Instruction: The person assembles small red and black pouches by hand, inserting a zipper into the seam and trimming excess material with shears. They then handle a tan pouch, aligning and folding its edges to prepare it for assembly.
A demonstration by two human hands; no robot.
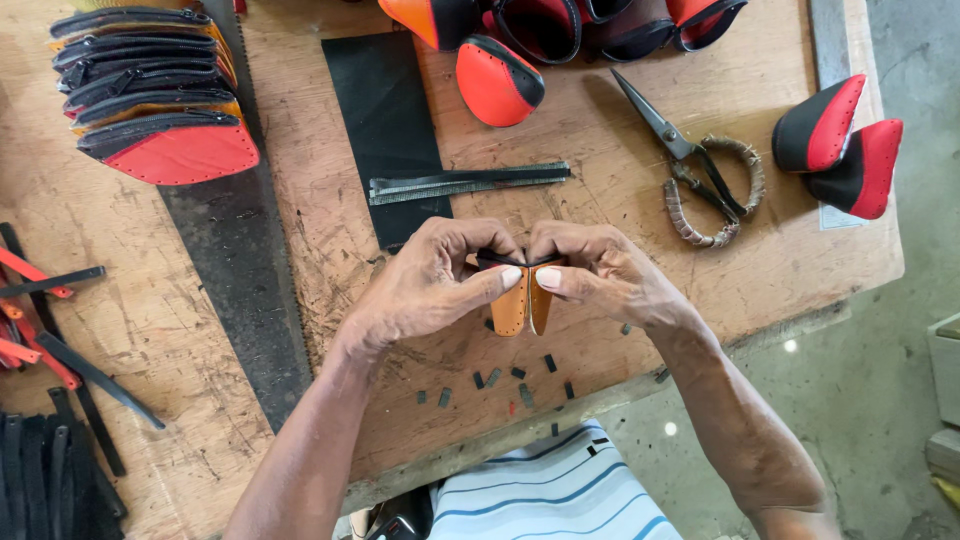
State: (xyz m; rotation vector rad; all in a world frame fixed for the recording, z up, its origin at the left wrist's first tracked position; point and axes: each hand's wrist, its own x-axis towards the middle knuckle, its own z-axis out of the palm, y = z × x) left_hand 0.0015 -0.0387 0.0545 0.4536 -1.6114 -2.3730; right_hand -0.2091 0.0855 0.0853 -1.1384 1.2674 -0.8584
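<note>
Both hands pinch tan leather piece w/ black strip.

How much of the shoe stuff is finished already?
A stack of red-and-black pieces sits finished-looking at the top left. Both hands, left hand and right hand, pinch a black strip onto an orange piece. Loose black strips lie unused.

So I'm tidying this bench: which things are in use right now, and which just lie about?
In use:
- left hand and right hand, both pinching the folded tan leather piece with its black strip

Lying about:
- scissors
- black sheet
- stacked red-and-black pieces
- small black offcuts
</note>
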